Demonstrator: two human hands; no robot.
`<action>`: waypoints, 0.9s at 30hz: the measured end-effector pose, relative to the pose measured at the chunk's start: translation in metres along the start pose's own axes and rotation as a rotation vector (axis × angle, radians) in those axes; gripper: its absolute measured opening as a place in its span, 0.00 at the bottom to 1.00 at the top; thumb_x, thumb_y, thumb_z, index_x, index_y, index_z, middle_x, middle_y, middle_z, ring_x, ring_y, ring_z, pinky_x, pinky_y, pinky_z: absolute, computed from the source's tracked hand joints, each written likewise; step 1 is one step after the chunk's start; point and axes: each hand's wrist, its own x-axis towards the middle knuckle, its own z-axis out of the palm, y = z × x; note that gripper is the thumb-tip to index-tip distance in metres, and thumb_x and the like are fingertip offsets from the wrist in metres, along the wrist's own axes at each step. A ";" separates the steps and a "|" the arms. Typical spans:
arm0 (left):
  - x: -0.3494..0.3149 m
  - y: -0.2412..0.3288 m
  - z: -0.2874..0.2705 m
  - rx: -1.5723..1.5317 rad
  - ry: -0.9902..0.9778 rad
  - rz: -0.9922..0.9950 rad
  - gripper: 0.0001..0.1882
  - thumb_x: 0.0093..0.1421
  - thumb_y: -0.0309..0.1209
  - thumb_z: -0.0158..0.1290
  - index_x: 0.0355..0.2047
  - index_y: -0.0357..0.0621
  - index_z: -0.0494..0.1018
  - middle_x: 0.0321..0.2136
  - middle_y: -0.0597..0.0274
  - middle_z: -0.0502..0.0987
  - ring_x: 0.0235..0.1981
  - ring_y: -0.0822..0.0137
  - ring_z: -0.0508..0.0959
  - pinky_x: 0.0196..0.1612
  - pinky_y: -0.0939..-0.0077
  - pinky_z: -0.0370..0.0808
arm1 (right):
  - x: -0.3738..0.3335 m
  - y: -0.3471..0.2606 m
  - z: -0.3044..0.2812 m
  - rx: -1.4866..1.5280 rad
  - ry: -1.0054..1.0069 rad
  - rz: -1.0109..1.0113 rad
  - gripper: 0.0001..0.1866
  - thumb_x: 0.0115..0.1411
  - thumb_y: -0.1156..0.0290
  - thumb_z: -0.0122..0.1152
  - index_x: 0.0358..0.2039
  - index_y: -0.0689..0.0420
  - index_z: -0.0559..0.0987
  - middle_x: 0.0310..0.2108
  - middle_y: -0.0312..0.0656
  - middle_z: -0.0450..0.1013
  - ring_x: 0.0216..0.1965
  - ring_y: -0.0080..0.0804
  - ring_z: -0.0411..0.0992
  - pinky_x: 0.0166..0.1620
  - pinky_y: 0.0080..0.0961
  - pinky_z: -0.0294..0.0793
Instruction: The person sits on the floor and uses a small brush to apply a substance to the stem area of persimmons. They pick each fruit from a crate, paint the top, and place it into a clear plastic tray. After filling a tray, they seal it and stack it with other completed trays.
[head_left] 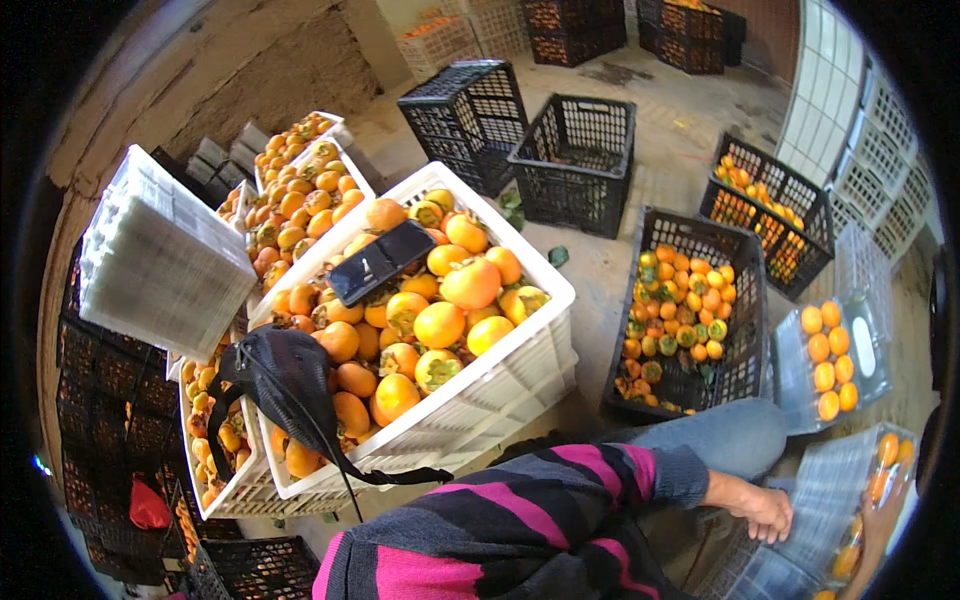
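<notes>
My left hand [765, 512] is over the stacked clear plastic trays [820, 490] at the lower right, its fingers curled and close together. Whatever it may hold is hidden. At the far right, my right hand [885, 515] reaches in from the lower edge with its fingers around an orange persimmon [879, 488] at the tray's outer side; blur and the picture's rim hide part of it. More persimmons lie along that side of the tray. Just beyond it, another clear tray [785, 400] has several persimmons in rows.
A black crate [755, 300] of persimmons stands ahead of my knee. To the left, a heaped white crate [555, 300] carries a phone [381, 262] and a black bag [285, 385]. A clear tray stack [165, 260] leans beyond. Farther off stand black crates [575, 190].
</notes>
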 end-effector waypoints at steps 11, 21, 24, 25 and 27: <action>-0.066 0.036 -0.018 -0.149 -0.095 0.113 0.14 0.58 0.36 0.45 0.36 0.37 0.72 0.26 0.59 0.76 0.24 0.69 0.75 0.27 0.73 0.75 | 0.007 0.004 0.000 0.078 -0.115 0.141 0.51 0.42 0.78 0.62 0.64 0.44 0.45 0.63 0.52 0.46 0.63 0.54 0.43 0.64 0.41 0.45; -0.074 0.034 -0.015 -0.138 -0.094 0.097 0.15 0.59 0.37 0.43 0.37 0.38 0.70 0.26 0.62 0.74 0.23 0.69 0.74 0.26 0.74 0.74 | 0.005 0.008 -0.006 0.037 -0.105 0.099 0.50 0.44 0.70 0.65 0.64 0.46 0.45 0.62 0.57 0.46 0.63 0.57 0.44 0.63 0.42 0.48; -0.077 0.033 -0.015 -0.160 -0.083 0.085 0.14 0.59 0.36 0.42 0.38 0.38 0.69 0.25 0.62 0.74 0.23 0.69 0.74 0.26 0.74 0.74 | 0.006 -0.001 -0.009 0.051 -0.094 0.083 0.50 0.44 0.68 0.64 0.64 0.46 0.46 0.61 0.59 0.47 0.62 0.58 0.44 0.62 0.42 0.48; -0.077 0.033 -0.016 -0.169 -0.081 0.082 0.14 0.60 0.36 0.42 0.38 0.38 0.69 0.25 0.63 0.73 0.23 0.70 0.74 0.26 0.74 0.74 | 0.006 -0.004 -0.011 0.068 -0.092 0.064 0.50 0.44 0.68 0.64 0.64 0.46 0.46 0.61 0.60 0.47 0.62 0.58 0.45 0.62 0.42 0.49; -0.079 0.032 -0.016 -0.184 -0.072 0.083 0.14 0.60 0.36 0.42 0.38 0.39 0.69 0.25 0.63 0.73 0.23 0.70 0.74 0.26 0.74 0.74 | 0.007 -0.008 -0.012 0.073 -0.082 0.051 0.50 0.44 0.67 0.64 0.64 0.45 0.46 0.60 0.62 0.48 0.62 0.59 0.45 0.62 0.42 0.49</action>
